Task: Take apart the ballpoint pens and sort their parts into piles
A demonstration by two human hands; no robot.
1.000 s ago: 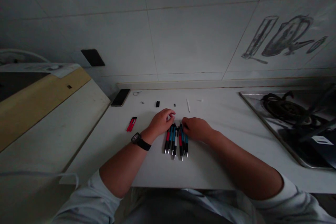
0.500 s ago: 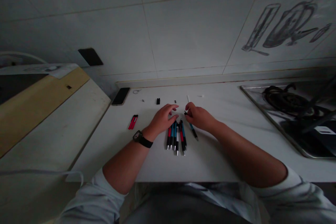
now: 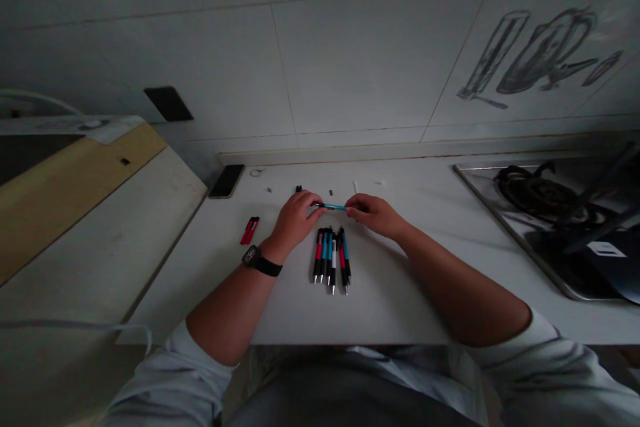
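A blue and black pen (image 3: pixel 334 206) lies sideways between my two hands, above the white counter (image 3: pixel 395 300). My left hand (image 3: pixel 299 215) pinches its black end, and my right hand (image 3: pixel 371 213) grips the other end, which the fingers hide. Just below my hands rests a row of several pens (image 3: pixel 329 257) with red, blue and white barrels and black grips, their silver tips toward me. Left of my left hand are red pen barrel parts (image 3: pixel 249 230). Small black parts (image 3: pixel 299 189) show partly behind that hand.
Along the back of the counter lie a phone (image 3: pixel 227 181), a thin ring-like piece (image 3: pixel 256 173), a tiny metal piece (image 3: pixel 269 190), a small dark piece (image 3: pixel 331 193) and a thin white stick (image 3: pixel 355 187). A gas stove (image 3: pixel 545 233) is at the right.
The blue pen, earlier slanting down from my right hand, is now level between both hands. My left hand has moved left and closed on its black end.
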